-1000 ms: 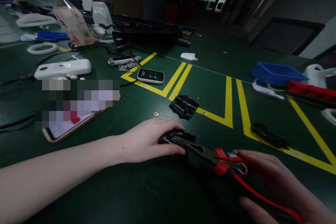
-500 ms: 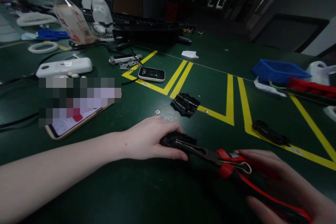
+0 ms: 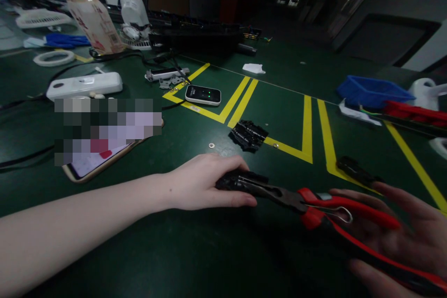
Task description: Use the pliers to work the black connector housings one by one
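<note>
My left hand (image 3: 206, 181) is closed round a small black part (image 3: 226, 179) above the green table. The jaws of red-handled pliers (image 3: 289, 198) reach to that part, between thumb and fingers. At the right, my right hand (image 3: 401, 233) is round the plier handles, its fingers partly spread and the lower handle lying across the palm. A wire spring shows between the handles. Beyond my left hand lies a cluster of black parts (image 3: 248, 135), with a small metal ring (image 3: 211, 145) to its left.
A phone (image 3: 115, 149) lies at left, near a white device (image 3: 85, 84). A small box with green lights (image 3: 203, 95) stands at centre. Farther off are a bottle (image 3: 94, 21) and a blue tray (image 3: 373, 91). One more black part (image 3: 356, 171) lies at right.
My right hand has loosened, its upper fingers lifting and spreading off the red handle. The pliers and my left hand have shifted slightly right in view.
</note>
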`<state>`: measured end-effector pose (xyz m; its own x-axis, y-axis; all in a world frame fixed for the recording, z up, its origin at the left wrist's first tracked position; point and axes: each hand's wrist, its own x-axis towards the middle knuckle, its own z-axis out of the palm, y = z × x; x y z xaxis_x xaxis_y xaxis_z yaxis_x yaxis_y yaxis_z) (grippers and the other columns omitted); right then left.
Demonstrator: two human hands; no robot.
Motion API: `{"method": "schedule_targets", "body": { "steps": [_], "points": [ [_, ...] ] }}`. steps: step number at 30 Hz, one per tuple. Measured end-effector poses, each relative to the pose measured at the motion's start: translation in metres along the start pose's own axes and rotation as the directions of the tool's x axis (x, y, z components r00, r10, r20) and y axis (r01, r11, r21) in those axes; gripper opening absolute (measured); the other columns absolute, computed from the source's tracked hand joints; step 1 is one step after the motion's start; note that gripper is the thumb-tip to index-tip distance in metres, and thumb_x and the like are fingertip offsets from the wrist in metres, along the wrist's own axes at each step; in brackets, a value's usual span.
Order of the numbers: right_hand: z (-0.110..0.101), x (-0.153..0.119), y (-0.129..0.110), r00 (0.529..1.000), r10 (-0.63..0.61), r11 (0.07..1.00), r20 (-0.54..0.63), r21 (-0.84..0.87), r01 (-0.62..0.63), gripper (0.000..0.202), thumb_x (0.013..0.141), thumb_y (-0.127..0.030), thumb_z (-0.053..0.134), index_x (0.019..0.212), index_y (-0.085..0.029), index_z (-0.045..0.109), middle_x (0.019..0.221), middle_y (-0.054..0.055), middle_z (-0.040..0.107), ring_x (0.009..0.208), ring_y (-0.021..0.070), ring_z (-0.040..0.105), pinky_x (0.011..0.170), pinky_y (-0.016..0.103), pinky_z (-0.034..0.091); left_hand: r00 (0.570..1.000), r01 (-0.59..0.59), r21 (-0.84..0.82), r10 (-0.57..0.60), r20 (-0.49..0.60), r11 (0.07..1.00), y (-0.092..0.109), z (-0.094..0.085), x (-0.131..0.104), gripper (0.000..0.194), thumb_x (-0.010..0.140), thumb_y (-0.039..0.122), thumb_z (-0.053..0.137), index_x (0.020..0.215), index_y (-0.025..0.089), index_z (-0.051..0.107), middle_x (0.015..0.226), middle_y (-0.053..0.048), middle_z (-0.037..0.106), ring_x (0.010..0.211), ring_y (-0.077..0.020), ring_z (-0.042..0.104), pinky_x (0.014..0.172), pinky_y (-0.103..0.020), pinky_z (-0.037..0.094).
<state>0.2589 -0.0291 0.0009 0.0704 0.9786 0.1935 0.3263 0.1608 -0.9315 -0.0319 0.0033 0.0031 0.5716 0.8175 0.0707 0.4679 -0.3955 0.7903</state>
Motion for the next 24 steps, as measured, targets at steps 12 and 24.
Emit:
{"method": "schedule_targets", "body": {
  "steps": [12, 24],
  "points": [
    [-0.017, -0.023, 0.000, 0.960, 0.274, 0.939, 0.058, 0.198, -0.280, 0.057, 0.073, -0.059, 0.071, 0.124, -0.033, 0.063, 0.130, 0.009, 0.065, 0.114, 0.0319, 0.066, 0.087, 0.033, 0.060, 0.988, -0.152, 0.029, 0.152, 0.019, 0.988, 0.009, 0.010, -0.005, 0.038, 0.089, 0.053, 0.068, 0.104, 0.019, 0.063, 0.084, 0.000, 0.068, 0.074, -0.0152, 0.061, 0.066, -0.024, 0.039],
    [0.002, -0.064, -0.056, 0.870, 0.488, 0.823, -0.065, 0.365, -0.435, 0.078, 0.052, -0.053, 0.087, 0.124, -0.035, 0.065, 0.131, 0.009, 0.065, 0.112, 0.0314, 0.066, 0.085, 0.033, 0.058, 0.981, -0.171, 0.012, 0.169, 0.095, 0.985, 0.022, 0.021, -0.015, 0.037, 0.090, 0.053, 0.065, 0.104, 0.019, 0.063, 0.085, 0.000, 0.069, 0.074, -0.0164, 0.062, 0.064, -0.025, 0.039]
  ]
}}
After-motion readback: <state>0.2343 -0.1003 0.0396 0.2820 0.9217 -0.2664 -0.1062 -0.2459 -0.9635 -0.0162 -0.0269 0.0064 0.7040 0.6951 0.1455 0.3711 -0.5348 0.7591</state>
